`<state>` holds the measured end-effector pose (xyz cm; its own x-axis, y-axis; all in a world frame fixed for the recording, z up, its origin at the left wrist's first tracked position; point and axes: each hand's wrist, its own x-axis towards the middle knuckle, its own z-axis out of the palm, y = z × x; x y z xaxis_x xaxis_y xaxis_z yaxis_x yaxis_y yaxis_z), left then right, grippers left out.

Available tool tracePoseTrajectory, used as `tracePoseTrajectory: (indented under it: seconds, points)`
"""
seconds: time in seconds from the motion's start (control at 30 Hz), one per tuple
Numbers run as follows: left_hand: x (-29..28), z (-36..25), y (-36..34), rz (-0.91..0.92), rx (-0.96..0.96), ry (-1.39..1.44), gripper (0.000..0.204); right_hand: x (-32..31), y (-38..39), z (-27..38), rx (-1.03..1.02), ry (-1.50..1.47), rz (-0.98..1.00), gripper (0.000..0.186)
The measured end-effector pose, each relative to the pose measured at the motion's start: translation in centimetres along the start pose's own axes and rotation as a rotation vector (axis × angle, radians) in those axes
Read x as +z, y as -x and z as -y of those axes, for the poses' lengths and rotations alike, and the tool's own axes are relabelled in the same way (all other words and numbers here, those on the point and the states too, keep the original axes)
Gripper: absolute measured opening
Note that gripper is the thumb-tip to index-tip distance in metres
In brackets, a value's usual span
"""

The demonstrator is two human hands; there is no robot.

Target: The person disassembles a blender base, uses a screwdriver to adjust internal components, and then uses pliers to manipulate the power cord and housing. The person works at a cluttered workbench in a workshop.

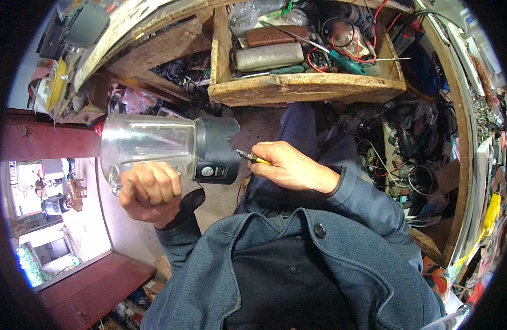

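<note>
Far left: dark red panel [50, 140], bright opening below it. Next, left hand [151, 192]: grip closed, fingers curled at the near side of a clear jug [154, 137], on its handle as far as I can see; most of the handle is hidden. Jug is held on its side, wide end left, black base [216, 148] right, over the floor. Base's right-hand edge is jagged. Just beside that edge, tips of yellow-handled pliers [246, 155]; can't tell if they touch. Right hand [289, 168]: grip closed on the pliers, tool pointing left at the base. Beyond the hands, open wooden drawer [308, 88]: brown case [275, 35] behind a grey case [269, 56], then a green-handled screwdriver [347, 62] lying diagonally, with red wires around it. Right: dark cluttered shelving, loose cables; far right, a yellow strip [490, 214].
</note>
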<state>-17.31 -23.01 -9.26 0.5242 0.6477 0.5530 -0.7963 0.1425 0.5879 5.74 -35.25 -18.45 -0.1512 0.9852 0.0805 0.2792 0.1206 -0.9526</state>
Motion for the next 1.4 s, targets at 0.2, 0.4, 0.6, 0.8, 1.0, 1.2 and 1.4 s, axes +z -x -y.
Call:
tracePoseTrajectory:
  seconds: [0.2, 0.4, 0.6, 0.8, 1.0, 1.2, 1.4]
  points:
    - [-0.9, -0.5, 0.3, -0.024, -0.013, 0.068, 0.050, 0.2, 0.2, 0.8, -0.078, 0.162, -0.092, 0.023]
    - [-1.4, -0.6, 0.4, -0.044, -0.004, 0.166, 0.050, 0.6, 0.4, 2.0, -0.114, 0.246, -0.214, 0.016]
    - [-1.7, -0.8, 0.4, -0.087, 0.018, 0.279, 0.050, 1.7, 0.4, 2.7, -0.180, 0.397, -0.401, 0.020]
    - [-1.5, -0.8, 0.1, -0.087, 0.011, 0.363, 0.052, 1.3, 0.7, 2.9, -0.193, 0.420, -0.343, 0.024]
    - [-2.2, -0.9, 0.0, -0.085, -0.005, 0.387, 0.052, 1.1, 0.4, 2.5, -0.061, 0.127, -0.260, 0.022]
    - [-2.1, -1.1, 0.1, -0.111, 0.008, 0.437, 0.052, 0.0, 0.6, 3.3, 0.059, -0.039, -0.162, 0.030]
    - [-2.0, -0.7, 0.2, -0.046, -0.031, 0.315, 0.052, -1.5, 1.6, 3.8, 0.092, 0.134, -0.074, 0.033]
